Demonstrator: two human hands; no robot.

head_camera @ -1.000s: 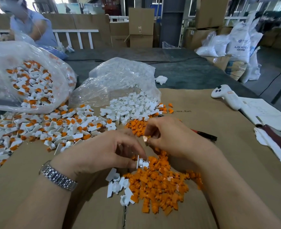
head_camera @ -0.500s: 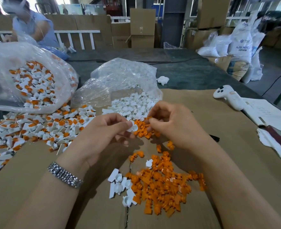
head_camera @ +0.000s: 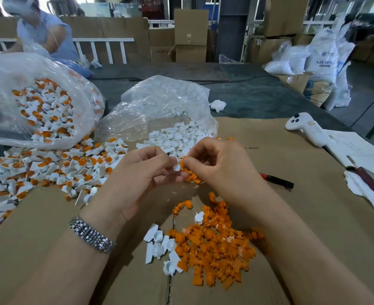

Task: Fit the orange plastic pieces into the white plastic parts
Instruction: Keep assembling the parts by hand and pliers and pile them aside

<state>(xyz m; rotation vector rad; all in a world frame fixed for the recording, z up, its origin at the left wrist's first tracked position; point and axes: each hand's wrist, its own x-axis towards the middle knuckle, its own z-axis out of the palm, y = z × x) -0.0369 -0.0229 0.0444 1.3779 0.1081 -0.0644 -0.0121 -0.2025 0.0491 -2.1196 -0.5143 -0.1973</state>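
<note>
Your left hand point(head_camera: 142, 172) pinches a white part point(head_camera: 177, 165), right hand point(head_camera: 214, 166) pinches an orange piece point(head_camera: 182, 162) against it — mid-fit, above the far orange pile. Next, I'd judge: align, press home.

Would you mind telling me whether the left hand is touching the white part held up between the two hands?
Touching. The head view shows the left hand pinching the white part at its fingertips, with no gap, while the right hand holds an orange piece against it.
</note>
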